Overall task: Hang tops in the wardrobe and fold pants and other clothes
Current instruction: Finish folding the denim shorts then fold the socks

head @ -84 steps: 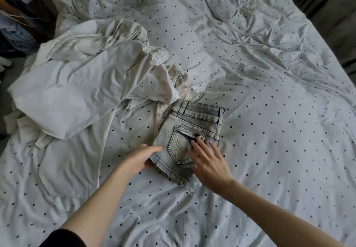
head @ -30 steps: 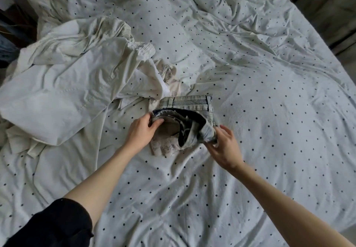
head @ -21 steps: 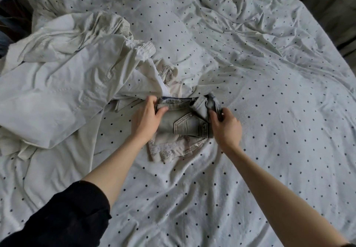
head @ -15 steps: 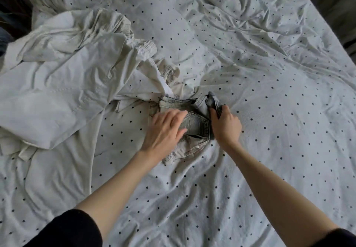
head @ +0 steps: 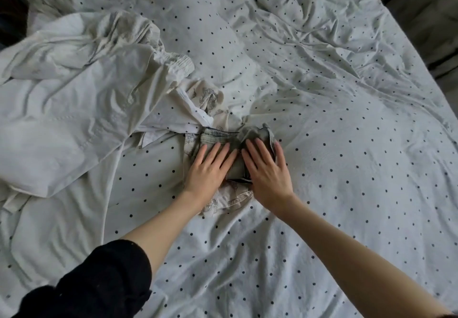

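Here both hands lay flat on the folded shorts [head: 235,141], near the middle of the bed [head: 347,169]. The left hand [head: 208,171] pressed the left half with straight, spread fingers; the right hand [head: 269,171] pressed the right half the same way, thumb out to the side. Neither hand gripped anything.

The shorts were washed denim, doubled into a small thick wad. They would probably be light to lift but stiff for their size, with a bulky waistband and seams, so the fold would likely spring open once the pressure came off. The mattress under them was soft, which would not help a crease set. A sound hold, in my judgement, would be to pinch both short ends through all the layers, or slide a palm beneath and clamp from above.

The wad's long axis ran left to right across the view. The waistband lay along the far edge, away from the person, and the folded edge faced them. A pale printed cloth [head: 230,198] showed beneath, at the near side. A heap of white clothes [head: 74,109] lay just to the left, its edge touching the waistband's end.
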